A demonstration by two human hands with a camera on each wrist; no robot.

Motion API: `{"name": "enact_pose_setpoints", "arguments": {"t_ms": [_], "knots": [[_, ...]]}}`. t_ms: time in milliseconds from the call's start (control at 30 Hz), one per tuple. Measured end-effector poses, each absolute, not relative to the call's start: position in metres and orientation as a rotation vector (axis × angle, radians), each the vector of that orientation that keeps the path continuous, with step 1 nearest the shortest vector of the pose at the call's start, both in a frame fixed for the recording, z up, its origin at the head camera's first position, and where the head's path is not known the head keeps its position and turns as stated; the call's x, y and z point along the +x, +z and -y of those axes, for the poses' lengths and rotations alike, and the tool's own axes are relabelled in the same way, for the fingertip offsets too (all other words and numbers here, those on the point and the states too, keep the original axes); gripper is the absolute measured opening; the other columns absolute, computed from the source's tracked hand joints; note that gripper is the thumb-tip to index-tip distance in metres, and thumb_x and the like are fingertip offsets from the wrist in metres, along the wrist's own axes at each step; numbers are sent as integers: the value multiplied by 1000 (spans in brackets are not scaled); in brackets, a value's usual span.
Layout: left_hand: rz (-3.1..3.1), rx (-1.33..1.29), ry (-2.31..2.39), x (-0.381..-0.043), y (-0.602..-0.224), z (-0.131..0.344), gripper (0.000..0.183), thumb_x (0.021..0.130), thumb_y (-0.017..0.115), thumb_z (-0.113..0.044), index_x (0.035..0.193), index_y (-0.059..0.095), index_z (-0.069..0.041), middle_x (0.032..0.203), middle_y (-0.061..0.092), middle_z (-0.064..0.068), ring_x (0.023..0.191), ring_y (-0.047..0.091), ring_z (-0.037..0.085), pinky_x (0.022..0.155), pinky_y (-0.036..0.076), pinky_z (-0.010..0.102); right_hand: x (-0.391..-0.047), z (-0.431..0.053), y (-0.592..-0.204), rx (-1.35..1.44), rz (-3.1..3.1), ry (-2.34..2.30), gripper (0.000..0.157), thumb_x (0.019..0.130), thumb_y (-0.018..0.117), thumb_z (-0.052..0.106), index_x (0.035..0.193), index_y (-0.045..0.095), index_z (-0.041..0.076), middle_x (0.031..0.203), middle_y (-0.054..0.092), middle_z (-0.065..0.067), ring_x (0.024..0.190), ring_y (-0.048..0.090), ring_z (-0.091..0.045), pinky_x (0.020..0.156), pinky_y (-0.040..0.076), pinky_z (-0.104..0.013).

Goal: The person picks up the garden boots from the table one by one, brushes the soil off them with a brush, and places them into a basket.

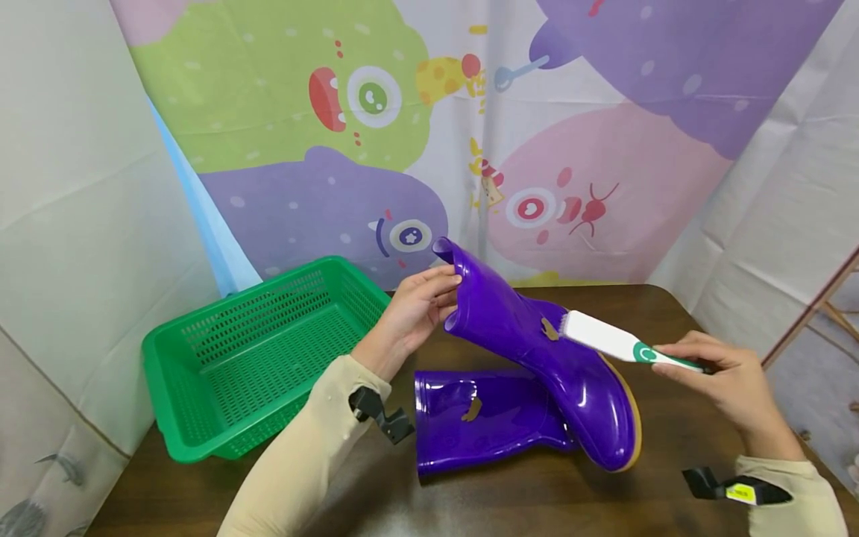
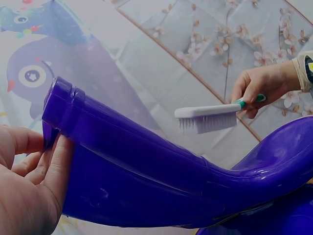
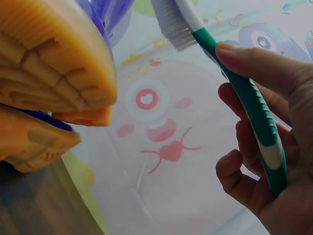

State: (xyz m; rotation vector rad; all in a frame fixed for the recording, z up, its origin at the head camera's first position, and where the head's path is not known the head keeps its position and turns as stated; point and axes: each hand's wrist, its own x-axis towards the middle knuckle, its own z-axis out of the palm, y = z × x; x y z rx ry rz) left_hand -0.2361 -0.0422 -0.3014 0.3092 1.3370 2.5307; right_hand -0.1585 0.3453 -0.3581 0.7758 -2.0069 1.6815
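My left hand (image 1: pixel 423 302) pinches the top rim of a purple rain boot (image 1: pixel 496 306), which is tilted with its toe down to the right. In the left wrist view, the fingers (image 2: pixel 57 171) grip the boot's opening edge. A second purple boot (image 1: pixel 496 418) lies on its side on the table, partly hidden under the first one. My right hand (image 1: pixel 731 388) holds a white and green scrub brush (image 1: pixel 604 337) by its handle, the bristles facing the raised boot's shaft. In the right wrist view, thumb and fingers wrap the green handle (image 3: pixel 254 103), and the boots' tan soles (image 3: pixel 58 63) show at left.
A green plastic basket (image 1: pixel 161 365) with perforated walls stands at the left of the brown wooden table (image 1: pixel 376 492). Behind the table hangs a cartoon-printed curtain (image 1: pixel 282 97). Pale sheets (image 1: pixel 785 216) flank both sides.
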Motion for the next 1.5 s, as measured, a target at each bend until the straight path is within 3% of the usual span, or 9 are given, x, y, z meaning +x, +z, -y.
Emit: {"name": "enact_pose_setpoints", "arguments": {"t_ms": [267,600,800,1267,1500], "knots": [[-1329,316,2539,-235,-301,41,39,98,46,9,80,71,-15,74,68,-2,63,64,7,57,54,17,-169,-336,-369,951,1991,1672,33,68,67,-34,97,69,-18,80,66,-11,68,54,-11,53,40,-23],[-1333,306,2546,-236,-303,41,39,97,46,9,79,70,-15,73,68,-2,62,63,6,57,53,17,-179,-329,-375,830,2213,1568,29,74,71,-25,99,73,-11,78,64,-8,69,55,-11,57,47,-20],[-1349,293,2541,-234,-304,41,37,97,48,9,81,72,-14,74,69,-1,63,64,7,58,54,18,-184,-333,-383,720,2296,1420,25,75,75,-19,97,75,-8,75,63,-6,66,53,-10,54,44,-23],[-1323,322,2538,-233,-307,36,38,97,47,9,82,73,-15,75,70,0,64,66,8,60,55,17,-179,-329,-365,619,2369,1007,31,65,83,-17,91,78,-2,68,58,3,58,43,-5,50,35,-24],[-1304,321,2547,-231,-305,36,38,97,47,10,82,73,-14,74,70,0,64,66,8,59,55,17,-181,-325,-360,646,2293,864,34,60,86,-14,89,79,3,68,56,9,58,41,-1,50,34,-17]]}}
